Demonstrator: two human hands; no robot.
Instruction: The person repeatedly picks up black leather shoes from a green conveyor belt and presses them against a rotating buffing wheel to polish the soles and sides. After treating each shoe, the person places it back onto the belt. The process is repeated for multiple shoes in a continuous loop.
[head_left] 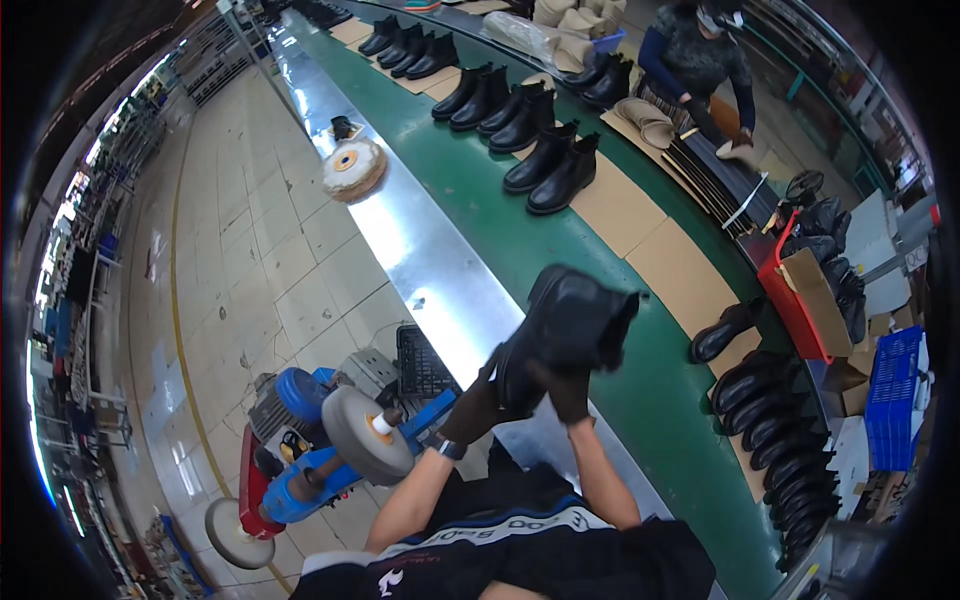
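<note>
Both forearms come up from the bottom edge, bare, with dark gloves on the hands. They hold one black boot (pixel 568 325) up in the air, above the edge of the green belt (pixel 620 400) and the shiny metal strip (pixel 430 260) beside it.

The left hand (pixel 475 405) grips the low end of the boot, down by the sole. It is closed around it. The right hand (pixel 570 385) holds the boot from under its middle, with the fingers curled up onto it. Both hands are shut on the boot, so neither is free.

The boot's long side runs from low left, by the left hand, up to the right, where its open top points away from the person. It is tilted, not flat.

The grey buffing wheel (pixel 365 435) on the blue machine (pixel 300 400) sits low and to the left of the boot, near the left wrist but not touching it. The left hand is the nearer one to the wheel.

Pairs of black boots (pixel 550 165) stand farther along the belt. Another person (pixel 700 60) works at the far end.
</note>
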